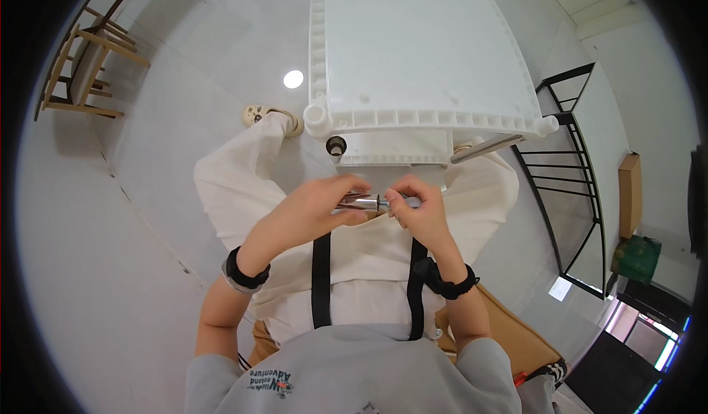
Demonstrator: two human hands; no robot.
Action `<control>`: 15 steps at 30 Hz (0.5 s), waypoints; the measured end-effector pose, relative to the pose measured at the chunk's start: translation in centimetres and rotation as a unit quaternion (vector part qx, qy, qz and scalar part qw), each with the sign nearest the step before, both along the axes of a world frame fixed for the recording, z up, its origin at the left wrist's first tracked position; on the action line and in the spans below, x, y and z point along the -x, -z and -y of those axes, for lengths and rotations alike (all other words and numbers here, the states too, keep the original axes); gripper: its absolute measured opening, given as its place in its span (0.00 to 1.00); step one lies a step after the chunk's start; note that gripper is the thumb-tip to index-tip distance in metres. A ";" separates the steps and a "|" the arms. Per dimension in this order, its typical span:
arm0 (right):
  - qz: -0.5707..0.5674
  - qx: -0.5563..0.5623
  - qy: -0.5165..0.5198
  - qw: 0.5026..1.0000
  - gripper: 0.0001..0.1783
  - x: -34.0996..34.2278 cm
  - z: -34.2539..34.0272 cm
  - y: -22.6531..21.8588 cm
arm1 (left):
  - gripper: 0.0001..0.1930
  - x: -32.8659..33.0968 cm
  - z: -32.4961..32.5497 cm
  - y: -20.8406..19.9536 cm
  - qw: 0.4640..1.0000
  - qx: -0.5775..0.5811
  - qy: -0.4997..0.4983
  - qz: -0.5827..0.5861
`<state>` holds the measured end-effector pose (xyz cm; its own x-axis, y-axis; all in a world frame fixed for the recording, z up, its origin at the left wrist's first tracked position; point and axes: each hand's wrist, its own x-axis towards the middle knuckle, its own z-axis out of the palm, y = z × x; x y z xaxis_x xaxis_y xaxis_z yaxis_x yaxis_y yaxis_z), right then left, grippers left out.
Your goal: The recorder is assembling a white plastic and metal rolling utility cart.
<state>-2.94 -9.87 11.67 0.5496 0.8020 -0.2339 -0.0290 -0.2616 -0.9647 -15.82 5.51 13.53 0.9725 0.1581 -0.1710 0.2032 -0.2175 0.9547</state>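
Left hand (306, 206) clamps a tube (363, 202); right hand (422, 211) pinches a grey fitting (414, 202). Skewed pressure could jam them together.

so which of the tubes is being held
The shiny silver tube, lying crosswise in the left hand. The slanting tube at right and the open-ended tube near the left corner of the white panel touch neither hand.

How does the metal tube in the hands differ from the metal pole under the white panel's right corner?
Contact: the left hand grips the tube; no hand touches the pole.
Pose: the tube lies roughly level across the picture; the pole slants up rightward.
Shared: both look silvery.
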 end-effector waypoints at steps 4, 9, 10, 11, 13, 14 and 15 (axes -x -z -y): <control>-0.001 0.000 0.004 1.000 0.05 -0.2 0.1 -0.6 | 0.13 -0.2 0.6 -0.1 0.986 -0.153 -0.006 0.062; -0.019 0.035 -0.002 0.999 0.06 -0.6 0.4 -1.2 | 0.13 -0.1 0.3 -1.0 0.994 -0.093 -0.018 0.053; -0.019 0.035 -0.002 0.999 0.06 -0.7 0.5 -1.3 | 0.13 -0.1 0.1 -1.3 0.999 -0.026 0.001 -0.033; -0.041 0.038 -0.013 0.998 0.06 -0.9 0.6 -1.4 | 0.13 -0.2 0.0 -1.7 0.992 0.041 0.021 -0.119; -0.064 0.041 -0.023 0.997 0.06 -1.0 0.6 -1.6 | 0.13 -0.4 -0.3 -2.6 0.993 0.019 0.029 -0.111; -0.053 0.031 -0.026 0.998 0.06 -0.9 0.6 -1.6 | 0.13 -0.5 -0.3 -2.8 0.994 -0.002 0.038 -0.103; -0.042 0.021 -0.028 0.999 0.06 -0.9 0.6 -1.7 | 0.13 -0.5 0.0 -2.3 0.994 -0.001 0.038 -0.103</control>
